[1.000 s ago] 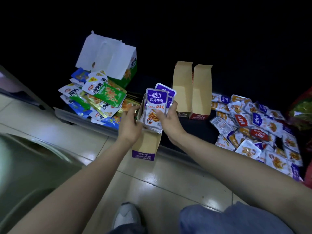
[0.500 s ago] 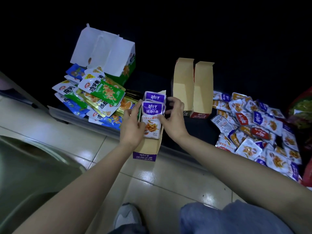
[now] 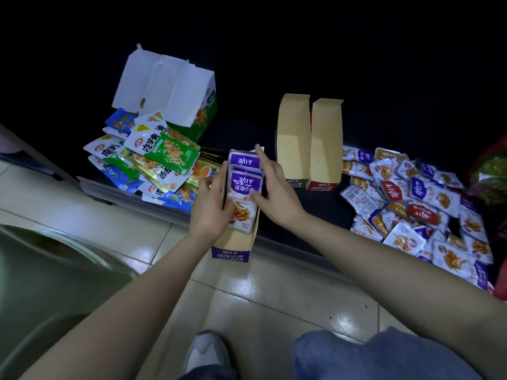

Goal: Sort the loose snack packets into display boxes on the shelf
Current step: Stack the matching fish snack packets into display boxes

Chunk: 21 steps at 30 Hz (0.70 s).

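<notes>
Purple 劲仔 深海小鱼 packets in box, left fingers round it, right fingers straight atop.

Purple display box: matt brown cardboard is noted inside, with a printed outer face. Purple packets in it: glossy plastic film. Two empty boxes: matt kraft card. Left packet pile: glossy, partly gold and foil-like. Floor tiles: glazed, reflections recorded. Trouser leg: matt blue cloth.
</notes>
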Tool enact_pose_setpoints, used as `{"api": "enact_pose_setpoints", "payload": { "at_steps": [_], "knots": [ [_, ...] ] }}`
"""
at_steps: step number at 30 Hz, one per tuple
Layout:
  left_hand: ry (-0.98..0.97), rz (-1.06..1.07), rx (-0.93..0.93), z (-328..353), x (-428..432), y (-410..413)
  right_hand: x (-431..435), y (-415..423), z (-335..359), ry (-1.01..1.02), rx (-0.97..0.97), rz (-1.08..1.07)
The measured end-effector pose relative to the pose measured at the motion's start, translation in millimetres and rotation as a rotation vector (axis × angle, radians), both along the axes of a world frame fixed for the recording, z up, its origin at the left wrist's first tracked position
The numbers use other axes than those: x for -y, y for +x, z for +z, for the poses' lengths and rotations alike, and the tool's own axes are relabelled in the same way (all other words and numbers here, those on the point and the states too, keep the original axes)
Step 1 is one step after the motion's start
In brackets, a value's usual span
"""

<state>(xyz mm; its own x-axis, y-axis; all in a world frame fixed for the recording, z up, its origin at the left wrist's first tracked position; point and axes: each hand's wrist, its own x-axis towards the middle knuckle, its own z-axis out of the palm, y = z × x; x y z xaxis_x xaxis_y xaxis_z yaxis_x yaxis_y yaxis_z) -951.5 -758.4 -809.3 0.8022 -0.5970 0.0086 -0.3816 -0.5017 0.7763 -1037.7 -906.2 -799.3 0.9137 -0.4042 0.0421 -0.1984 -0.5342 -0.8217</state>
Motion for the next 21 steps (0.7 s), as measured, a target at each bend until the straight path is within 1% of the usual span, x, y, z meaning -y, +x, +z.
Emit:
{"api": "enact_pose_setpoints", "payload": {
  "at_steps": [3,6,11,12,15,16,18,19,21],
  "knots": [
    [0.004,0.008,-0.012,2,0,0,9,4,4,-0.071,-0.064,0.016],
    [0.004,0.002,0.011,3,1,-2,11,6,2,-0.107,-0.081,0.043],
    [0.046,0.038,0.045,10,1,-2,16,-1,5,-0.048,-0.063,0.068],
    [0.036,0.058,0.096,14,3,-3,19,-4,8,-0.028,-0.048,0.069],
    [-0.039,0.062,0.381,32,20,-11,35,-19,19,-0.017,-0.015,0.047],
    [-0.083,0.038,0.453,39,30,-16,44,-26,22,-0.026,0.002,0.024],
    [-0.167,-0.067,0.515,51,57,-29,68,-44,24,-0.038,0.047,-0.052],
    [-0.201,-0.145,0.511,55,72,-38,82,-55,23,-0.048,0.060,-0.099],
    [-0.228,-0.326,0.449,56,105,-60,112,-85,16,-0.093,0.020,-0.195]
  ]
}}
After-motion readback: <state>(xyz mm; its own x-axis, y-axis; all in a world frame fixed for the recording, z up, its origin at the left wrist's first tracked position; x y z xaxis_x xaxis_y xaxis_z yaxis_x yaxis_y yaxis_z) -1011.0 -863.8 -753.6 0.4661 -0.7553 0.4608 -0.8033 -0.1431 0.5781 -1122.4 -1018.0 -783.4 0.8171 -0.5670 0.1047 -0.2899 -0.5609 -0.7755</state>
